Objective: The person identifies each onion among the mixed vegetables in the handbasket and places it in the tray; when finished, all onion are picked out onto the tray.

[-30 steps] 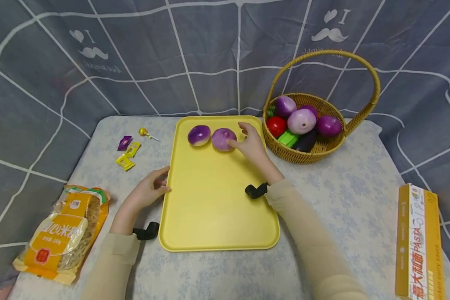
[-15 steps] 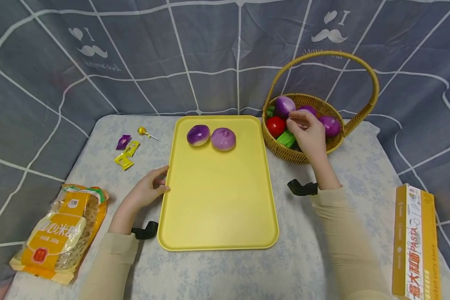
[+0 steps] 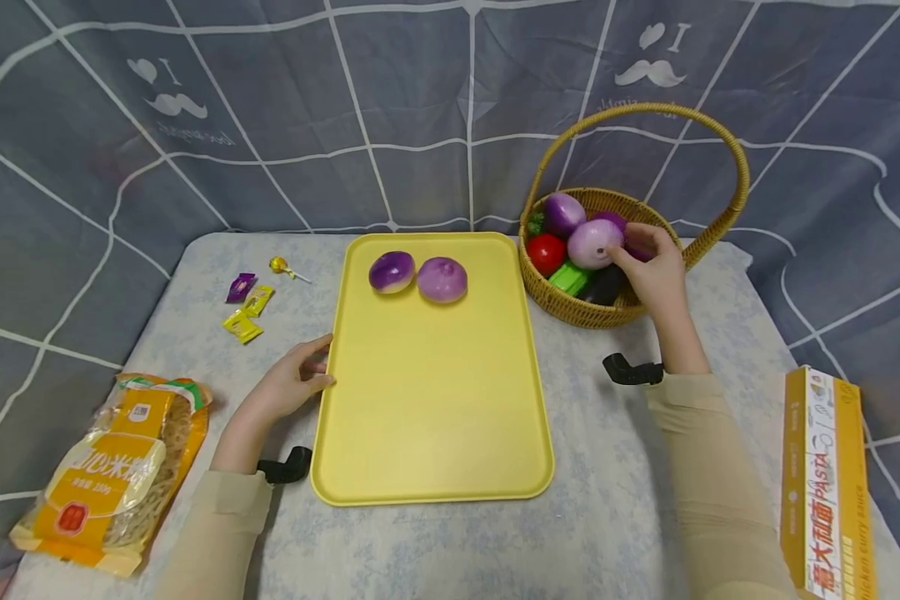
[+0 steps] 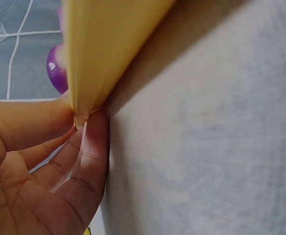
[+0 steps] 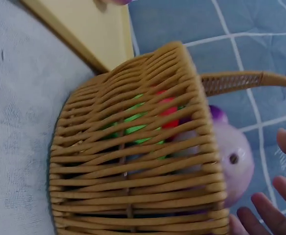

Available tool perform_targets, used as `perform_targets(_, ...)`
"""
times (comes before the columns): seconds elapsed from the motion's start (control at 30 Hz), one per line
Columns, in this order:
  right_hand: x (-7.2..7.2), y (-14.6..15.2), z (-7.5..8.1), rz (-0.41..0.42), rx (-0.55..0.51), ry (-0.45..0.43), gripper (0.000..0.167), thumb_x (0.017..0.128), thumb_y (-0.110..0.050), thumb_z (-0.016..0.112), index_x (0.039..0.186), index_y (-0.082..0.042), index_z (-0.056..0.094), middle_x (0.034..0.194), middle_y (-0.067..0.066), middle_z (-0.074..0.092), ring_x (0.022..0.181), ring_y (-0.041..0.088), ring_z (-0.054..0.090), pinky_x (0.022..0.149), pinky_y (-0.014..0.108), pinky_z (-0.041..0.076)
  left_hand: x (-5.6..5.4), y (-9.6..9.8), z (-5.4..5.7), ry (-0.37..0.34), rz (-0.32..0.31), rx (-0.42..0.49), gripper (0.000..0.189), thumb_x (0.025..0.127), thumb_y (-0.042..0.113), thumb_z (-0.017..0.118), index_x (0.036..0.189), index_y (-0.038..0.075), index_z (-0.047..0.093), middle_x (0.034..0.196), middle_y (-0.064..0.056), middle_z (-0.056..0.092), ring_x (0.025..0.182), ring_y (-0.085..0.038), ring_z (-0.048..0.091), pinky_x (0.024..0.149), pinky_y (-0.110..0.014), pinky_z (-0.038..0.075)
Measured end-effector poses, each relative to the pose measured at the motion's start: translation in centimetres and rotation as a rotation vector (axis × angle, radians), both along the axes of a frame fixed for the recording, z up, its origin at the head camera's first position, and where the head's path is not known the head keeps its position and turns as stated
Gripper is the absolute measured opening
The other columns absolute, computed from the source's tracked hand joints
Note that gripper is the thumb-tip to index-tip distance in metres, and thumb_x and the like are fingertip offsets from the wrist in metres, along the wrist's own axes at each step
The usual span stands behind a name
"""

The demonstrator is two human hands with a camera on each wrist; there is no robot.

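Observation:
My left hand holds the left rim of the yellow tray; in the left wrist view the thumb lies on one side of the rim and the fingers on the other. Two purple onions, one darker with a pale base and one lighter, sit at the tray's far end. Over the right side of the wicker basket is my right hand, fingers spread apart. Its thumb is beside a pale purple onion; contact cannot be told. The hand mostly hides a darker purple one.
Also in the basket are a red tomato-like piece, a green piece, a dark eggplant and another purple onion. A tall handle arches above. Sweets, a noodle bag and a pasta box lie around.
My right hand has left the lighter onion on the tray and moved right to the basket, then shifted further right across the pale onion there. My left hand stays on the tray rim.

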State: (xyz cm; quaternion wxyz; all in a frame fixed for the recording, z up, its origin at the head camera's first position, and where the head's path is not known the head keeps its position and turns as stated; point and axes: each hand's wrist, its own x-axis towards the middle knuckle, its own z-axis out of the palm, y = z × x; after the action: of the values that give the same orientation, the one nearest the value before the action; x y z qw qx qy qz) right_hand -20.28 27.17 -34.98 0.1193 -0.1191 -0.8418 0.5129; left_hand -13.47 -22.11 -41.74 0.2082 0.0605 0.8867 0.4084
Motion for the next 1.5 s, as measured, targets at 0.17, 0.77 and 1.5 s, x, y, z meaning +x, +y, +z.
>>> perform_targets(0.17,-0.8,0.3,-0.5,0.039,0.038,-0.067,0.071,0.090,-0.036,0.070,0.147,-0.006,0.041,0.148,0.017,0.045,0.138,0.029,0.044,0.115,0.040,0.036,0.0,0.0,0.0,0.003,0.003,-0.003,0.068,0.099,0.009,0.057,0.157,0.006,0.021,0.153,-0.025,0.031,0.122,-0.039,0.051,0.098,-0.051,0.047)
perform_targets(0.77,-3.0,-0.1,-1.5,0.056,0.163,-0.120,0.084,0.089,-0.032,0.072,0.155,-0.008,0.027,0.156,0.018,0.034,0.143,0.035,0.034,0.120,0.048,0.027,-0.1,0.0,0.0,0.048,-0.004,0.019,0.067,0.099,0.007,0.056,0.157,0.004,0.022,0.151,-0.026,0.032,0.121,-0.041,0.051,0.098,-0.053,0.046)
perform_targets(1.5,-0.4,-3.7,1.4,0.076,0.037,-0.078,0.084,0.084,-0.042,0.077,0.150,-0.009,0.037,0.147,0.015,0.041,0.128,0.030,0.045,0.109,0.045,0.042,0.2,-0.2,0.0,0.035,-0.016,-0.018,0.067,0.099,0.006,0.056,0.156,0.002,0.022,0.151,-0.028,0.031,0.121,-0.042,0.051,0.098,-0.053,0.046)
